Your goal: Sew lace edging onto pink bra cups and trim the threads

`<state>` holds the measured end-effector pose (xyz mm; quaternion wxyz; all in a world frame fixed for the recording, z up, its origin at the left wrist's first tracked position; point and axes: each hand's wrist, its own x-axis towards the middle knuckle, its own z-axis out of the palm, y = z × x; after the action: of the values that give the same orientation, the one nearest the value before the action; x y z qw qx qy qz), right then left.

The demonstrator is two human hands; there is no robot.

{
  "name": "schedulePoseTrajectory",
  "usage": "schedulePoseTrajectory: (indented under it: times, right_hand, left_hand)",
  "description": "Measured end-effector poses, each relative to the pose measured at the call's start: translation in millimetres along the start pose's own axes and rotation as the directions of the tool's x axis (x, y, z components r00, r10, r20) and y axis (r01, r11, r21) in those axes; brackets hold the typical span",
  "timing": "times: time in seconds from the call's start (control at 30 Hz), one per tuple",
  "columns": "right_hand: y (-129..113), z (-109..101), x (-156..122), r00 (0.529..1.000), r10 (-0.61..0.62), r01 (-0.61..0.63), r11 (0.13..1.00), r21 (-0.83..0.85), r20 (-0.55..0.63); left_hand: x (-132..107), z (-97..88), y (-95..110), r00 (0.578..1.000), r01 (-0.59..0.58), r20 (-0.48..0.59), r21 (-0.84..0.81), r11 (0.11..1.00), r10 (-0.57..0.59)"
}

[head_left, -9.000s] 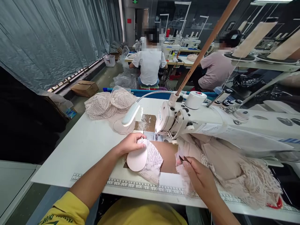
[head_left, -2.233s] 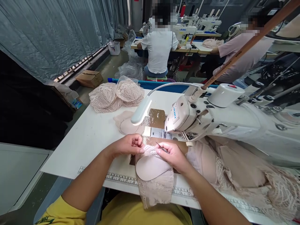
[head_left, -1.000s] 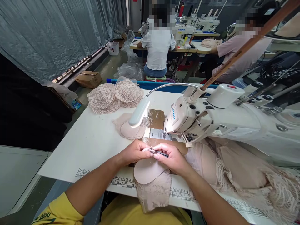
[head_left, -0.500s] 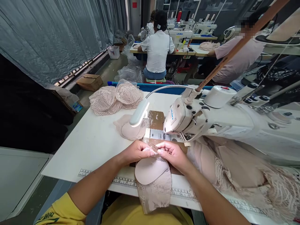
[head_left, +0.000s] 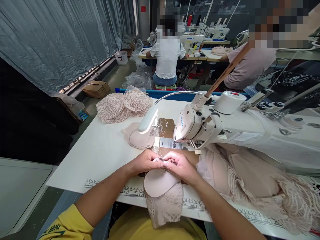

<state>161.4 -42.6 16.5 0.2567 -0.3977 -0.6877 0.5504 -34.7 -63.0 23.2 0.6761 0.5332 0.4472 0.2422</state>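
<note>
A beige lace bra cup [head_left: 161,183] with a smooth pad hangs over the table's front edge, its lace end drooping below. My left hand [head_left: 147,161] pinches its upper edge between thumb and fingers. Close beside it, my right hand [head_left: 178,165] grips the same edge, the two thumbs nearly meeting. What lies between the fingertips is partly hidden. Just beyond my hands stands a white sewing machine [head_left: 195,123] with its needle area lit. Another lace cup [head_left: 140,136] lies flat left of the needle plate [head_left: 168,142].
Stacked lace cups [head_left: 125,104] sit at the table's far left. A lamp [head_left: 147,120] on a bendy neck hangs over the work area. Beige lace fabric [head_left: 255,176] is heaped at right under the machine arm. Two people sit at machines ahead, one in a white shirt [head_left: 167,60].
My right hand has shifted slightly left, closer against my left hand, its fingers curling in more. The cup stays in nearly the same place. The view has turned a little.
</note>
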Motion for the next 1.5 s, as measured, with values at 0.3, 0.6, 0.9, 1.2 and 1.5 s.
schedulePoseTrajectory:
  times: [0.3, 0.6, 0.9, 1.2, 1.5]
  right_hand:
    - [9.7, -1.6, -2.4, 0.99, 0.054, -0.044, 0.996, 0.083, -0.13]
    - [-3.4, 12.6, -16.5, 0.86, -0.407, 0.509, 0.625, -0.592, 0.309]
    - [-15.1, -26.6, -29.1, 0.993, 0.029, 0.074, 0.627, -0.775, 0.118]
    - [-9.0, -6.3, 7.0, 0.997, -0.02, 0.002, 0.971, -0.24, -0.074]
    - [-4.4, 6.9, 11.3, 0.999, -0.039, 0.039, 0.999, -0.018, -0.036]
  left_hand:
    - [-5.8, 2.7, 10.2, 0.997, -0.081, 0.009, 0.159, 0.984, 0.081]
    - [2.1, -44.6, 40.5, 0.798, 0.01, -0.407, 0.746, 0.666, 0.444]
    - [27.5, -66.9, 23.2, 0.918, 0.133, -0.388, 0.503, 0.854, 0.086]
    - [8.8, -47.3, 13.5, 0.98, -0.06, -0.176, 0.186, 0.981, 0.093]
    - [5.9, -38.9, 17.6, 0.945, -0.269, -0.019, 0.527, 0.806, 0.327]
